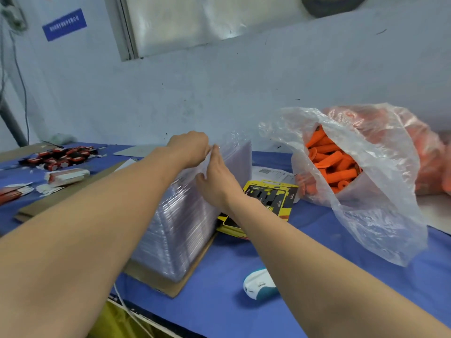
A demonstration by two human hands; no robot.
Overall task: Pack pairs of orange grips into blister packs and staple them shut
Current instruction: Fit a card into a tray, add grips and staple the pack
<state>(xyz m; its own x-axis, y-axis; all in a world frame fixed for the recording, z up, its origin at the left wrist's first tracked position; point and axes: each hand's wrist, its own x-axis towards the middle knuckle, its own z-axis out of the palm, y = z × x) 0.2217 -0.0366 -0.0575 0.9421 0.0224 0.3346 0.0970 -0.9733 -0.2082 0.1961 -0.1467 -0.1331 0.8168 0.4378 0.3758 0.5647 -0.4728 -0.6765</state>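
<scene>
Orange grips (pixel 334 164), short moulded rubber sleeves, lie heaped in an open clear plastic bag (pixel 380 215) to the right of the blister packs (pixel 180 228), which form a long nested stack of clear plastic shells. The stack sits on a blue-covered table (pixel 317 240) pushed against a scuffed pale wall (pixel 219 89); a blue sign (pixel 64 24) hangs on that wall, high and to the left of the stack. A flat brown cardboard sheet (pixel 170 286) lies under the stack. Just right of it, touching its base, lie yellow-and-black printed cards (pixel 275 196), with a white printed paper (pixel 273 173) behind them. Near the stack's front right corner rests a white and teal handheld device (pixel 258 284); I cannot tell what it is. Well to the left of the stack lie a pile of small red-and-black pieces (pixel 63 156) and some red-and-white strips (pixel 66 175).

The stack lies on its side, running away from the viewer and rising toward the wall, its many thin ribbed edges showing as glossy, faintly purple lines.

Both bare arms reach over the stack to its far, high end. The left hand (pixel 192 145) is curled, its fingers bent down over the top edge and pinching the clear plastic there. The right hand (pixel 217 181) rests against the stack's right face, fingers straight and pointing up, thumb spread apart, holding nothing.
</scene>
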